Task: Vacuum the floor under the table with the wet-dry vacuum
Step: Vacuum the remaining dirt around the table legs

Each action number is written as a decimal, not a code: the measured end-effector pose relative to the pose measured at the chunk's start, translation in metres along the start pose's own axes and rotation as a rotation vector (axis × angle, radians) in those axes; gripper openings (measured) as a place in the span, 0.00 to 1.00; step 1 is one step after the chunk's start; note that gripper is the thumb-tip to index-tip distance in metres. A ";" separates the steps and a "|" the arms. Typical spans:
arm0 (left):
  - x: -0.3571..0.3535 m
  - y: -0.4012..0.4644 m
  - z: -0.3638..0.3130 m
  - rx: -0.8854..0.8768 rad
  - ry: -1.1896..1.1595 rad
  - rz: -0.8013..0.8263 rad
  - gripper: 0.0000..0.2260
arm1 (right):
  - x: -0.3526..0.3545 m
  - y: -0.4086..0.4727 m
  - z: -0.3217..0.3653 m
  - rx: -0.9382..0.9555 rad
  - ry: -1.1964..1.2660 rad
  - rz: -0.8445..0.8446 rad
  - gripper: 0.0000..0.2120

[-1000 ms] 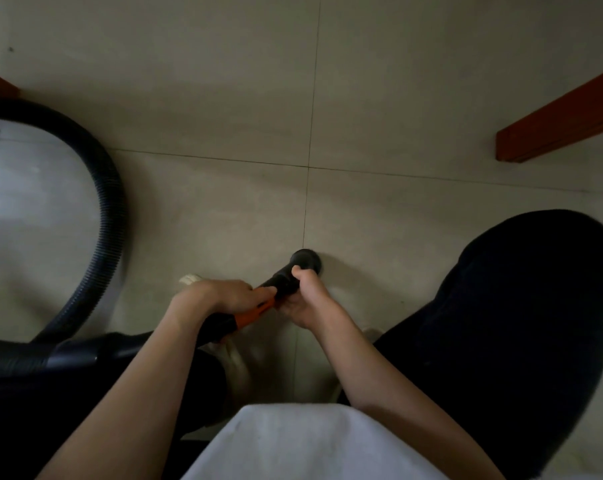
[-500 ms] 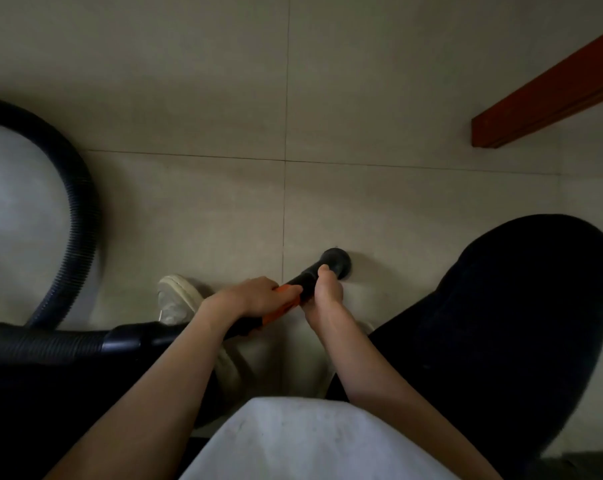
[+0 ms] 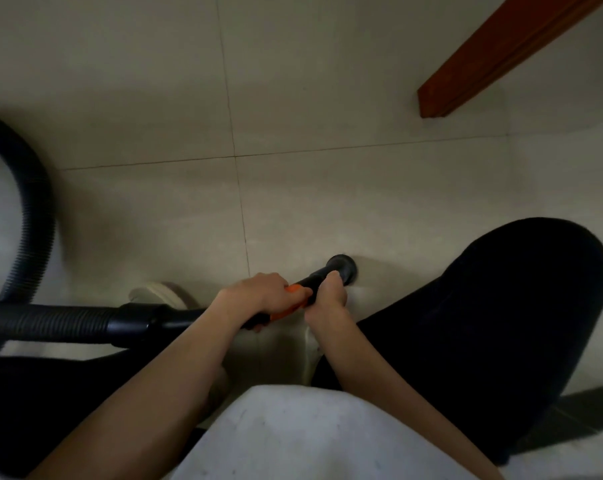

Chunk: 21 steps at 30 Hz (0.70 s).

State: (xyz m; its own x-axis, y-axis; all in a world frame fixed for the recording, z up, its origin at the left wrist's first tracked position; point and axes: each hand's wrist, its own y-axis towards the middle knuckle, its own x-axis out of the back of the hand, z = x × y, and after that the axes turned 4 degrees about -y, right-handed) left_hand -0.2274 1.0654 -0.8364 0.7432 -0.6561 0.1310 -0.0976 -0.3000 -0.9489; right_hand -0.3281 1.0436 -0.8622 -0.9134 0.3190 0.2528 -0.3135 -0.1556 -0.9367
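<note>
Shirt (image 3: 313,438), pale, fills the nearest part of the head view, with dark trouser legs on either side; the right knee (image 3: 500,306) is raised as a big dark mound. Both forearms reach forward from there to the wand (image 3: 315,281). The left hand (image 3: 262,294) is wrapped over the wand's orange section (image 3: 294,289), fingers curled round it from above. The right hand (image 3: 327,299) grips the black tube just ahead of that, its thumb lying along the tube toward the nozzle (image 3: 342,269). The two hands sit almost touching. The nozzle is a round black mouth that meets the floor (image 3: 327,188) just right of a tile joint, close beside the raised knee. Behind the left hand the wand joins a black cuff (image 3: 133,322) and then the ribbed hose (image 3: 36,237), which runs off to the left and loops up and back in a wide arc. A pale shoe (image 3: 154,294) shows just beyond the cuff. Farther out lie plain light tiles, and at the far right a reddish-brown wooden rail (image 3: 494,57) of the bench slants across above the floor.
</note>
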 end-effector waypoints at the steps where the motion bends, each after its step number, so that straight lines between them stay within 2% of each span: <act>1: -0.001 0.001 -0.002 -0.004 0.016 -0.002 0.26 | 0.002 0.001 0.001 -0.003 0.005 0.000 0.16; 11: -0.007 -0.001 -0.017 -0.027 -0.072 0.012 0.24 | 0.014 0.003 0.012 -0.011 0.038 0.006 0.21; 21: 0.010 0.002 -0.013 -0.048 -0.109 -0.159 0.24 | -0.009 0.003 0.030 0.021 0.011 0.117 0.23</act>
State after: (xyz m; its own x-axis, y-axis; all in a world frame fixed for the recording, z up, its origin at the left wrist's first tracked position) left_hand -0.2288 1.0497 -0.8329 0.8190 -0.5193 0.2441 -0.0026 -0.4287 -0.9034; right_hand -0.3288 1.0118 -0.8600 -0.9412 0.3078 0.1395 -0.2107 -0.2118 -0.9543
